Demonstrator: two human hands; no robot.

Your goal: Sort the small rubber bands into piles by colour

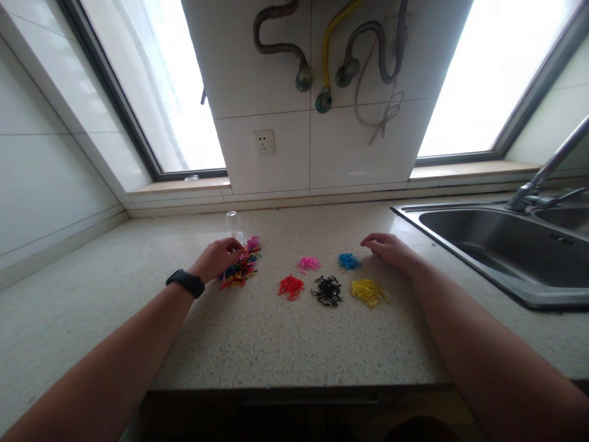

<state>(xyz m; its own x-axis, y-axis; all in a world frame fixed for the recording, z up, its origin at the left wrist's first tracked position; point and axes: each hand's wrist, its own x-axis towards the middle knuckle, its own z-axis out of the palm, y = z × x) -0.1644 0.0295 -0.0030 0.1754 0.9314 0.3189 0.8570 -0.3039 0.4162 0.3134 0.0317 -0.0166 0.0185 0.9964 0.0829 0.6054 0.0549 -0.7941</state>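
Observation:
My left hand, with a dark band on its wrist, is at a mixed heap of small coloured elastic bands. Its thumb and fingers are pinched together over the heap's upper edge; what is between them is too small to make out. My right hand hovers or rests right of the blue bands, fingers stretched out and holding nothing I can see. Nearby lie separate piles of pink bands, red bands, black bands and yellow bands.
A clear plastic container and a bright pink piece are behind the mixed heap. The steel sink with its faucet is on the right. Hoses and a socket are on the tiled wall behind the speckled counter.

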